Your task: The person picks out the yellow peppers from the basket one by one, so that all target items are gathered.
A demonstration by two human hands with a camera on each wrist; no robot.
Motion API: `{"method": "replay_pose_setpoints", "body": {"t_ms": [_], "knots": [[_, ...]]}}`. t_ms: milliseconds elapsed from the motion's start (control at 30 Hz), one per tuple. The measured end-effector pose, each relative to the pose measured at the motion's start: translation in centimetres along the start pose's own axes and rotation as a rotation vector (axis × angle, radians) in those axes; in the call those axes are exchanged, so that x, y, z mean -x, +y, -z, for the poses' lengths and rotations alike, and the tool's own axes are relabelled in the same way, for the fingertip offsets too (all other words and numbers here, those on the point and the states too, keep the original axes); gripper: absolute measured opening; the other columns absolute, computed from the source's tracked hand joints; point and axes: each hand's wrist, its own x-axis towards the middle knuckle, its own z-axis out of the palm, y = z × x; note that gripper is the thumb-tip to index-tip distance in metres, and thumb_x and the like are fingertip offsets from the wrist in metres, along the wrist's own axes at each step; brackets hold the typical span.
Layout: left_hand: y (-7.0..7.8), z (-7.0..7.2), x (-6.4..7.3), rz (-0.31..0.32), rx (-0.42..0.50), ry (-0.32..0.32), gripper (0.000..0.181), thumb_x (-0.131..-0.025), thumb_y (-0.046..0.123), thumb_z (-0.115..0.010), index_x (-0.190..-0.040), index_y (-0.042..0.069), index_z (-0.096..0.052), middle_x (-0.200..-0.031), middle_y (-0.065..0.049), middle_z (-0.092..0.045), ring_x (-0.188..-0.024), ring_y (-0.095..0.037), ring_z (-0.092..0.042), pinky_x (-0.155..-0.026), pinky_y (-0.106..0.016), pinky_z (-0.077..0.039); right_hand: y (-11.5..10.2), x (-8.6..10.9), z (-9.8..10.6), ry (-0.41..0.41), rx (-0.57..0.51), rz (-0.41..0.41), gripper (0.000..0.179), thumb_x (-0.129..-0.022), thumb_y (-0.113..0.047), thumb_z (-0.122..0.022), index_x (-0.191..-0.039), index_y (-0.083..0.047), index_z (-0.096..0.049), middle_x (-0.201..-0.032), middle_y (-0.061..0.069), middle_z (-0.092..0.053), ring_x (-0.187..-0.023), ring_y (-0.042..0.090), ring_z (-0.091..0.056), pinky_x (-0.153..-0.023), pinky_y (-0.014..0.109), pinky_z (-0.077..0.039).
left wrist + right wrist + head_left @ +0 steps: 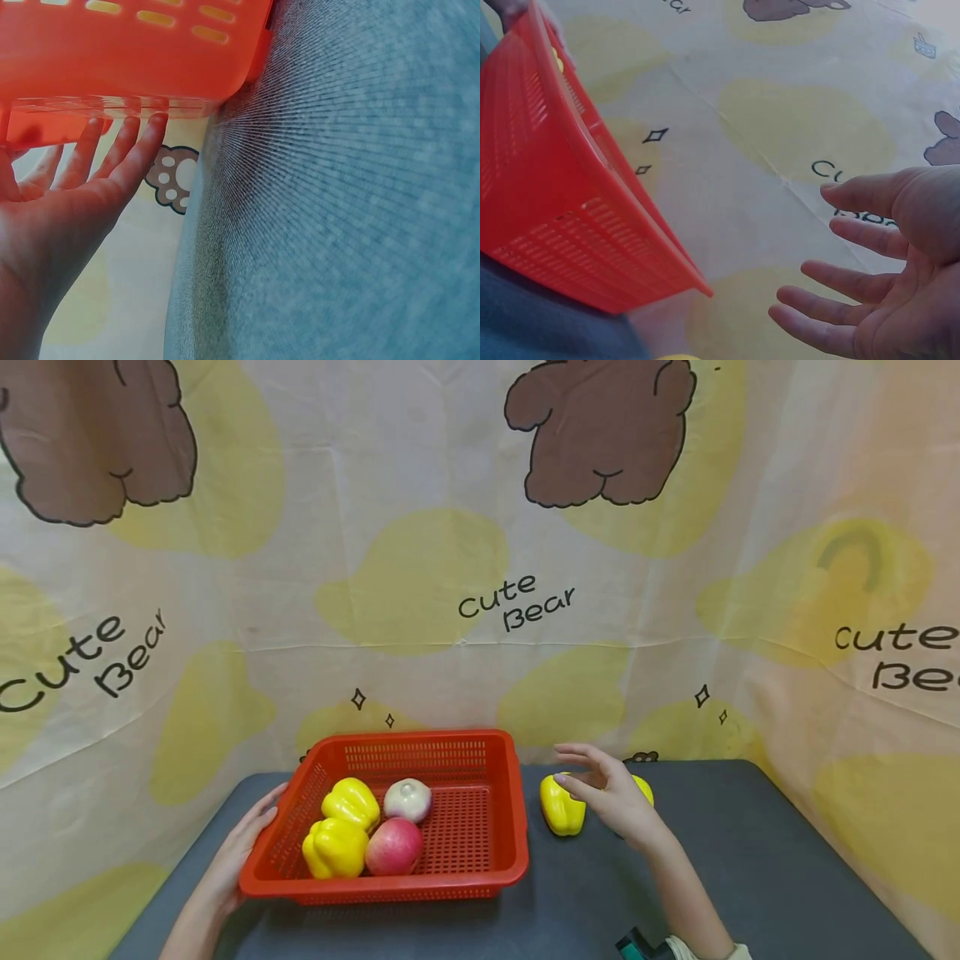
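A red plastic basket [519, 847] stands on the table, and my left hand [234, 853] touches its left side. In the left wrist view, the fingers [135, 157] are extended against the basket wall. Inside lie two yellow bell peppers [351, 803], a whitish-purple bulb [407, 800] and a pink round fruit [394, 847]. To the right of the basket, my right hand [617, 797] hovers with spread fingers and an empty palm. Behind it are a yellow bell pepper [562, 812] and another yellow piece [643, 788], mostly hidden by the hand.
The dark grey table [750, 860] extends to the right and front of the basket. A printed cloth [442, 685] with bears and lettering hangs behind the table and along its sides. A dark and teal device [633, 946] sits by the right wrist.
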Motion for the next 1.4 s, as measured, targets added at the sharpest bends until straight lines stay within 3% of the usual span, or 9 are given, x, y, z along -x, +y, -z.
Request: {"method": "replay_pose_setpoints", "body": {"t_ms": [267, 633, 800, 1067, 1400], "knots": [[-0.1, 0.0, -0.1, 0.011, -0.001, 0.000, 0.061, -0.116, 0.041, -0.034, -0.169, 0.020, -0.012, -0.123, 0.032, -0.061, -0.109, 0.000, -0.067, -0.089, -0.032, -0.062, -0.6, -0.5, -1.2, -0.023, 0.013, -0.014, 0.048, -0.103, -0.018, -0.070, -0.147, -0.004, -0.056, -0.150, 0.024, -0.055, -0.130, 0.044, -0.062, -0.101, 0.048, -0.058], [0.0, 0.0, -0.1, 0.012, -0.005, 0.001, 0.063, -0.116, 0.041, -0.034, -0.169, 0.018, -0.009, -0.123, 0.034, -0.059, -0.110, 0.001, -0.067, -0.089, -0.033, -0.062, -1.8, -2.5, -3.1, -0.099, 0.039, 0.051, 0.047, -0.105, -0.019, -0.068, -0.146, -0.002, -0.057, -0.145, 0.023, -0.060, -0.129, 0.044, -0.062, -0.100, 0.049, -0.058], [0.0, 0.1, -0.1, 0.020, 0.000, 0.002, 0.062, -0.116, 0.042, -0.034, -0.169, 0.020, -0.010, -0.123, 0.034, -0.060, -0.109, 0.001, -0.067, -0.089, -0.033, -0.062, -2.1, -3.6, -4.1, -0.126, 0.024, 0.020, 0.047, -0.104, -0.021, -0.069, -0.146, -0.003, -0.057, -0.146, 0.021, -0.059, -0.131, 0.043, -0.060, -0.100, 0.049, -0.058], [0.0, 0.1, -0.1, 0.029, -0.002, 0.003, 0.062, -0.116, 0.042, -0.033, -0.169, 0.020, -0.010, -0.123, 0.033, -0.061, -0.109, 0.000, -0.067, -0.089, -0.035, -0.062, -2.8, -5.2, -5.8, -0.184, -0.012, 0.000, 0.045, -0.104, -0.019, -0.069, -0.144, -0.003, -0.058, -0.143, 0.021, -0.061, -0.116, 0.033, -0.068, -0.095, 0.047, -0.059], [0.0, 0.1, -0.1, 0.011, 0.004, 0.000, 0.062, -0.116, 0.041, -0.034, -0.169, 0.019, -0.010, -0.123, 0.033, -0.060, -0.109, 0.001, -0.067, -0.088, -0.033, -0.062, -3.2, -7.0, -7.7, -0.218, -0.010, -0.014, 0.042, -0.103, -0.017, -0.070, -0.141, -0.003, -0.061, -0.140, 0.022, -0.063, -0.115, 0.037, -0.069, -0.093, 0.044, -0.061]]}}
